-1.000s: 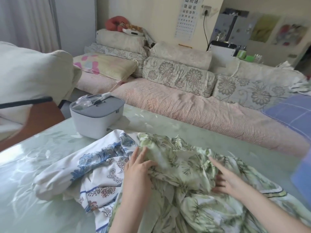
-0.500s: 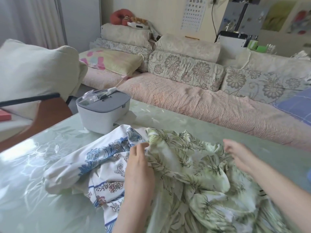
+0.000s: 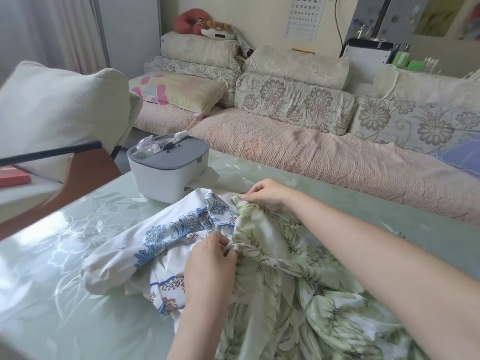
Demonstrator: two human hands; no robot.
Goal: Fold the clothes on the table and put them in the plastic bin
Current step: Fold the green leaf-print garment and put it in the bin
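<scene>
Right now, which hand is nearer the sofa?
Right. The right hand pinches the green garment at its far edge, toward the sofa; the left hand pinches it closer to the person.

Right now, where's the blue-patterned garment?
Head view: the blue-patterned garment lies crumpled on the table, in front of the white box, left of the green garment.

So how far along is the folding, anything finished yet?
Nothing looks folded: the green leaf-print garment and the blue floral garment lie crumpled on the table. In hand: the left hand and right hand each pinch the green garment's edge. Left to do: folding both and putting them in the bin.
</scene>
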